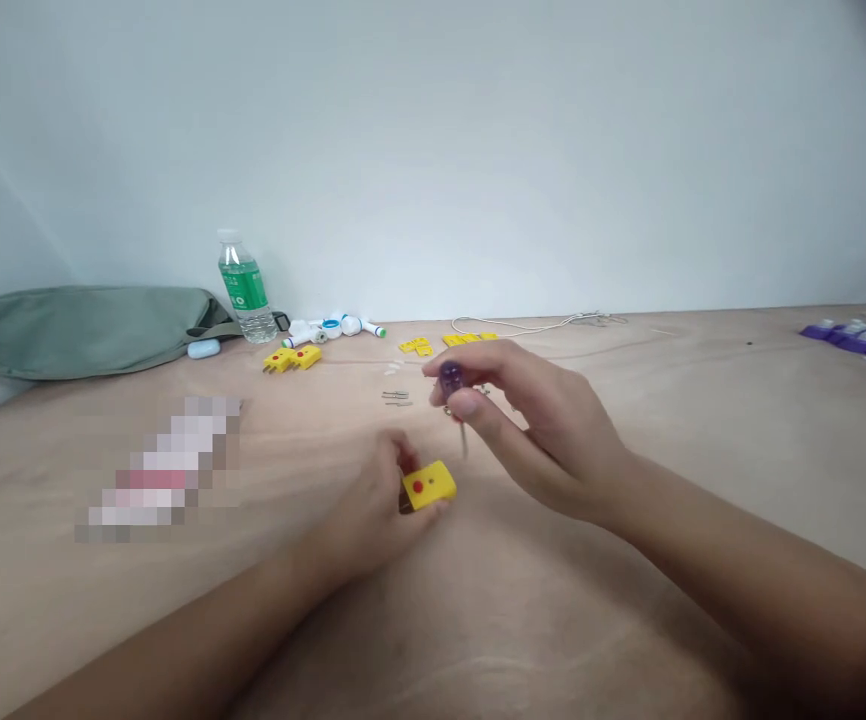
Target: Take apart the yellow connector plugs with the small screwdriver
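My left hand [373, 515] is closed on a small yellow connector block [428, 486] with a red dot on its top face, held against the tan tabletop. My right hand [530, 425] hovers just above and to the right of it, pinching a small screwdriver with a purple handle [451, 378]. The thin metal shaft points down toward the table beside the yellow block. Two short metal pins [396, 398] lie on the table just beyond my hands.
More yellow connectors [292, 358] lie further back, with flat yellow pieces [416, 346], white plug parts [335, 328] and a white cable [530, 324]. A water bottle [245, 288] and green bag [80, 328] stand back left. Purple parts [860, 338] lie far right.
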Available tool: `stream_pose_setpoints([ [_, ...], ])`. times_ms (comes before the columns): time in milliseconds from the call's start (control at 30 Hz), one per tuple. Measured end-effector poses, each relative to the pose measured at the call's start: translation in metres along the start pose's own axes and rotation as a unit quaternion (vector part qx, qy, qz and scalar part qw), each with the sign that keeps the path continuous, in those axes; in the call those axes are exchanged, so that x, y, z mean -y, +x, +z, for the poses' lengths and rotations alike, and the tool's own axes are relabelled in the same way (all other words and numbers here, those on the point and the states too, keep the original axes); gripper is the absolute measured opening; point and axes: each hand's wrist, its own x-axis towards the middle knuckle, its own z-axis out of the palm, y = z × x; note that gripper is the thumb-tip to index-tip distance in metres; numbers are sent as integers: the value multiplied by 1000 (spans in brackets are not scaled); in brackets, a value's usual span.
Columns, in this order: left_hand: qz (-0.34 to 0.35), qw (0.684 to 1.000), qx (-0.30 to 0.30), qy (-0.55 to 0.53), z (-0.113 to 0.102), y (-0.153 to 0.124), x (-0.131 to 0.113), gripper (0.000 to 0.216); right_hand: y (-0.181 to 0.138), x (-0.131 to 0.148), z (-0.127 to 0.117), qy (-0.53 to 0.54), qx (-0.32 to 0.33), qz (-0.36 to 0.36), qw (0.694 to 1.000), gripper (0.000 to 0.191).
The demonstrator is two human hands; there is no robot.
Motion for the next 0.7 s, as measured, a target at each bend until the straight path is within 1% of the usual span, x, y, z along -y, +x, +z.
stream_pose_setpoints([
  [33,-4,1000,20,-6,-1,-1,-1,34,-2,1,2,18,-11,18,1000,17],
  [100,-14,999,40,-3,-3,1,-1,33,-7,-5,9,51,-16,50,997,17],
  [233,-27,997,65,17,-7,7,1,28,-22,-31,31,91,-20,96,991,16],
  [367,-18,996,86,28,-9,8,-1,25,-35,-51,46,147,-32,126,981,13],
  [500,-11,995,96,26,-12,11,-4,25,-39,-54,48,194,-37,135,971,15],
  [600,-11,994,101,37,-13,12,-4,23,-39,-51,46,193,-35,130,972,16],
  [700,-2,995,98,36,-12,12,-3,26,-37,-46,45,187,-45,128,973,21],
])
